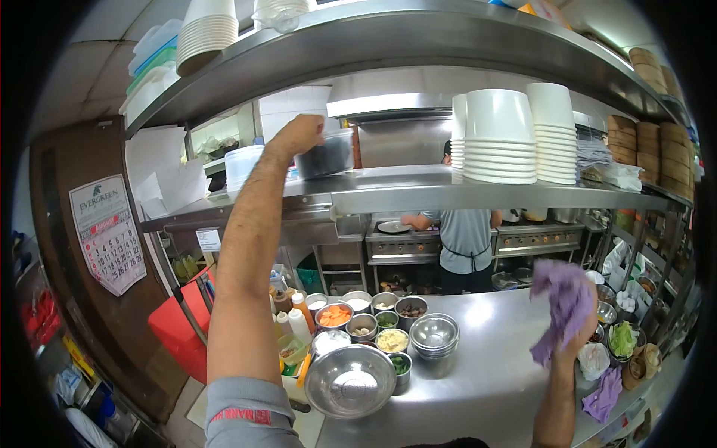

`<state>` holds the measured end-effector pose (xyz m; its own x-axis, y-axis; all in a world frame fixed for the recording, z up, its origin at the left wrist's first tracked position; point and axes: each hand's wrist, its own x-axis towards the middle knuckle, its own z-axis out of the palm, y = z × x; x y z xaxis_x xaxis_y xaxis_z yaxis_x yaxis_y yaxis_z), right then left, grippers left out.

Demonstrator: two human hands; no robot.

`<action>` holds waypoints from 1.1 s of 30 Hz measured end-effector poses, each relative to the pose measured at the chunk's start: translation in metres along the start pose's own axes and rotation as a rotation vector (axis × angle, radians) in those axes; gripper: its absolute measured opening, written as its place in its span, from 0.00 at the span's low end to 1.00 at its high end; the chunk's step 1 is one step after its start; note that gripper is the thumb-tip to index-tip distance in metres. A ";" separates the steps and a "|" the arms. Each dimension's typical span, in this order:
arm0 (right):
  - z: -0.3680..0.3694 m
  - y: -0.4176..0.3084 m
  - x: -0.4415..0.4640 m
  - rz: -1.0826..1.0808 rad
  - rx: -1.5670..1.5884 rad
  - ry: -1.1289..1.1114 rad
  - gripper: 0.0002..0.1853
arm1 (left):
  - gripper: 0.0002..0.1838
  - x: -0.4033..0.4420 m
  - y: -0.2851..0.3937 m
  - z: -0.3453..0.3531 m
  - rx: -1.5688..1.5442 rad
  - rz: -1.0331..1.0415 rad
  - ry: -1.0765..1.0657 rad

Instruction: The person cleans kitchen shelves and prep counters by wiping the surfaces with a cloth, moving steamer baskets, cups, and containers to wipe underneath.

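Observation:
My left hand (300,134) is raised to the middle steel shelf, its fingers closed at the rim of a clear plastic tub with dark contents (328,155). What the contents are, I cannot make out. Beside it on the shelf, partly behind my forearm, stands a stack of pale plastic tubs (242,166). My right hand (585,336), low on the right above the steel counter (478,381), is closed around a crumpled purple cloth (556,302). The cloth covers most of the fingers.
Steel mixing bowl (349,382), nested bowls (435,334) and several ingredient pots (334,316) occupy the counter's left. White tub stacks (499,138) and bamboo steamers (648,145) line the shelf. Another purple cloth (603,396) lies right. A person (464,239) works at the stoves.

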<state>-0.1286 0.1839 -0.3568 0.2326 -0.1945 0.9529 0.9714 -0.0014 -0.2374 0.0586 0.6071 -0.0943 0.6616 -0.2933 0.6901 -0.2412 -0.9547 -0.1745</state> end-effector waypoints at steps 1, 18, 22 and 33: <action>0.014 0.004 0.015 0.028 -0.030 0.123 0.16 | 0.12 0.000 0.009 -0.003 -0.001 -0.005 -0.001; 0.238 0.150 0.210 0.938 -0.897 -1.102 0.28 | 0.11 -0.199 -0.097 -0.172 -0.052 0.105 0.266; 0.305 0.171 0.211 0.798 -1.233 -1.203 0.30 | 0.11 -0.237 -0.143 -0.187 -0.115 0.157 0.336; 0.558 0.045 0.101 0.029 -0.748 -1.345 0.26 | 0.10 -0.183 -0.147 -0.175 -0.323 0.163 0.387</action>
<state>-0.0353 0.7118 -0.1655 0.5191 0.7971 0.3086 0.8166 -0.5691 0.0965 -0.1517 0.8105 -0.0721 0.3013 -0.3378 0.8917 -0.5656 -0.8162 -0.1180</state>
